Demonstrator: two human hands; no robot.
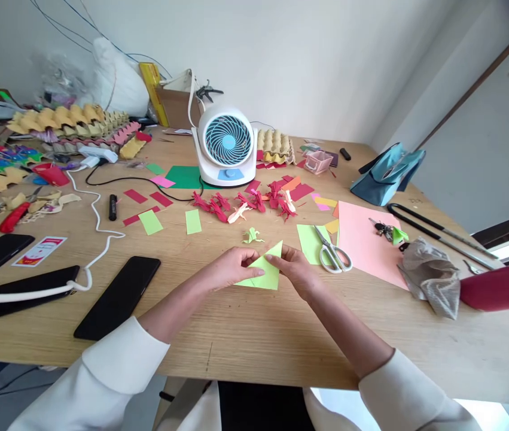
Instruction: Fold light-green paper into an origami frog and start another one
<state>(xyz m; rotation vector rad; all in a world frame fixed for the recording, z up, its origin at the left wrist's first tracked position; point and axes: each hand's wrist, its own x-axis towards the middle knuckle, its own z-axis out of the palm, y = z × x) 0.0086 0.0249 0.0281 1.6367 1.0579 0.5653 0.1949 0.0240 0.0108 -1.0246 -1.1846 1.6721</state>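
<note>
Between my hands is a sheet of light green paper (267,276), partly folded, with one corner pointing up and away from me. My left hand (236,266) pinches its left side, thumb on top. On the upper right edge, my right hand (293,268) grips the paper between thumb and fingers. Just beyond it sits a small light green folded paper frog (252,236). Farther back lie several red folded paper figures (218,206) and a pale one (238,212). White-handled scissors (335,257) rest right of my right hand, partly over another light green sheet (307,242).
A white fan (227,146) stands at the back centre. Phones (118,296) and a white cable (97,209) lie on the left. To the right are a pink sheet (366,245), keys (384,230), a blue bag (382,176) and a dark red bottle (500,286). Egg cartons (70,123) are stacked back left.
</note>
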